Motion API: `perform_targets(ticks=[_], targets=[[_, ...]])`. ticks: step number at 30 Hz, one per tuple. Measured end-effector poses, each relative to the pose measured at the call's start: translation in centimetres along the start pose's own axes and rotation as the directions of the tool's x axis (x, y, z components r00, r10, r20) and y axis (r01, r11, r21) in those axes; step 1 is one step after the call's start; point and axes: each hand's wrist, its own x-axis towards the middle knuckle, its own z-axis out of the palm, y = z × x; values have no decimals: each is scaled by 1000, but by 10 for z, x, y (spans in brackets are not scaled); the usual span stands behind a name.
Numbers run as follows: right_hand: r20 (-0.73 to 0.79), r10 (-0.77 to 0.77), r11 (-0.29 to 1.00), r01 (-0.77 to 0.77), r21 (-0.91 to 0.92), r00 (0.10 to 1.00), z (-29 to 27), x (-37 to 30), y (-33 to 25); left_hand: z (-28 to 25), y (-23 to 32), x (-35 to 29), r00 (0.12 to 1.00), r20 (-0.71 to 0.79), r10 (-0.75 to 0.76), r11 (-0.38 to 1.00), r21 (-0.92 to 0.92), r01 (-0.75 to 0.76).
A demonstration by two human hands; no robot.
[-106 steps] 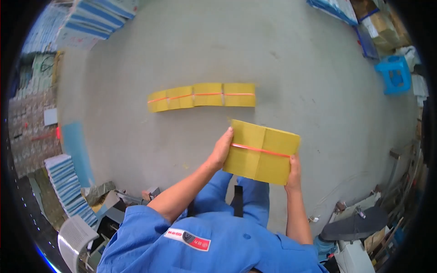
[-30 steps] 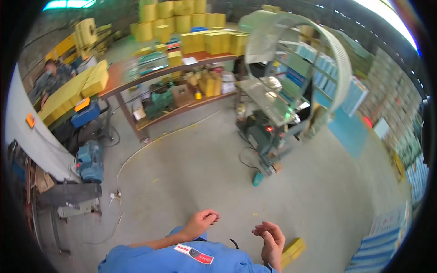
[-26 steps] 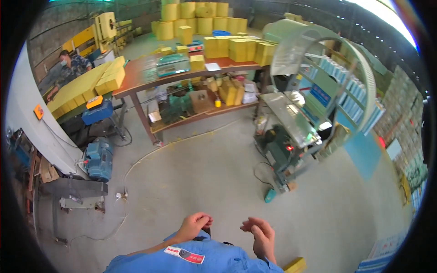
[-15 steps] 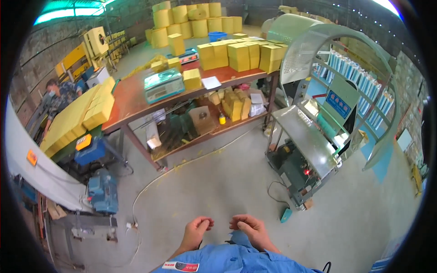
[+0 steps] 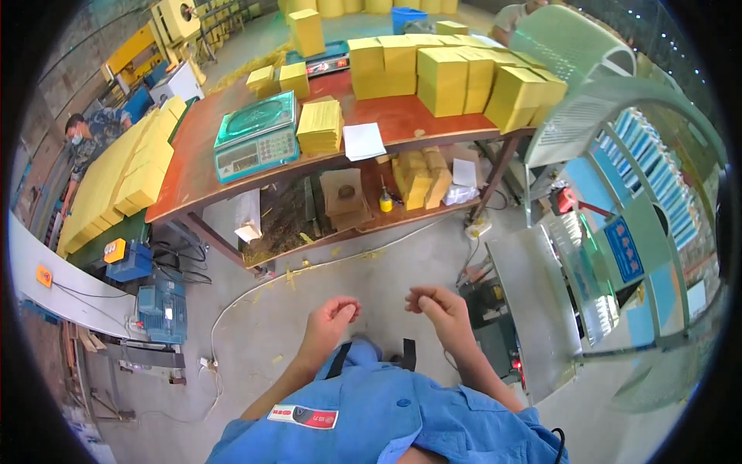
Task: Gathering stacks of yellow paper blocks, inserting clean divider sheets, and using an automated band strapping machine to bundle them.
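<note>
Both hands hang in mid-air before my blue shirt, with grey floor beneath them. The fingers of my left hand [image 5: 331, 319] are curled in, the thumb against the index finger, and nothing shows in them. My right hand [image 5: 447, 311] has loosely bent fingers with the thumb a little apart, and it holds nothing I can see. Neither hand touches anything. Ahead stands a red-topped table [image 5: 197, 166]. On it are a teal weighing scale [image 5: 259, 135], a small stack of yellow paper [image 5: 319, 126] beside it, and a white sheet [image 5: 363, 141] at the near edge.
Tall yellow paper stacks [image 5: 444, 81] line the table's far side. To the right stands a machine with a metal tabletop [image 5: 533, 309] and a curved guard. A cable [image 5: 255, 290] crosses the floor. At left are a blue motor [image 5: 162, 309] and a co-worker [image 5: 97, 139] behind yellow stacks.
My view has come closer to the table and machine, which appear larger. Both hands have risen in the picture and moved slightly further apart.
</note>
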Motion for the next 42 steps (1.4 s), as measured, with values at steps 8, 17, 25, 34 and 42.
perform_targets(ticks=[8,17,25,34,42], targets=[[26,0,1000,0,-28,1000,-17,222,24,4,65,242,895,32,444,808,418,-416],[-203,-185,876,68,-477,961,-10,410,36,13,63,466,907,12,422,802,461,-380],[-140,-263,701,89,-708,955,-7,481,52,9,46,507,937,-75,342,838,475,-269],[15,-278,627,193,-755,960,-4,485,28,11,76,511,992,-122,13,966,259,19],[-63,-296,611,138,-780,953,-8,493,36,8,86,522,984,-62,-166,972,161,174]])
